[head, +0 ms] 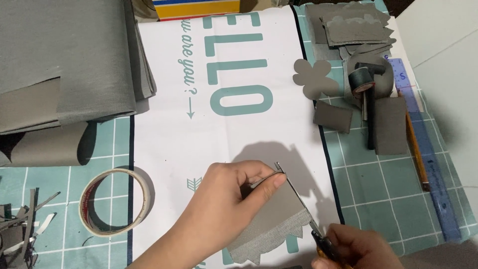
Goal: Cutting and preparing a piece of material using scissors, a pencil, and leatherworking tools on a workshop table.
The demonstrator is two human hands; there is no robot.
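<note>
The left hand (226, 199) pinches a grey, scallop-edged piece of material (276, 224), thumb and fingers clamped together on its upper corner, holding it low in the view, just above the white printed sheet (199, 124). At four o'clock from it, the right hand (356, 248) is closed around the yellow handles of scissors (318, 236), whose blades run up along the piece's right edge. A tape roll (115, 201) lies at nine o'clock from the left hand, on the teal cutting mat (388, 189). Toward one o'clock sit a grey flower cutout (314, 78), a small dark tape roll (361, 80), grey rectangles (391, 124), a pencil (417, 154) and a blue ruler (428, 159). Folded grey fabric (64, 60) fills the eleven o'clock corner.
</note>
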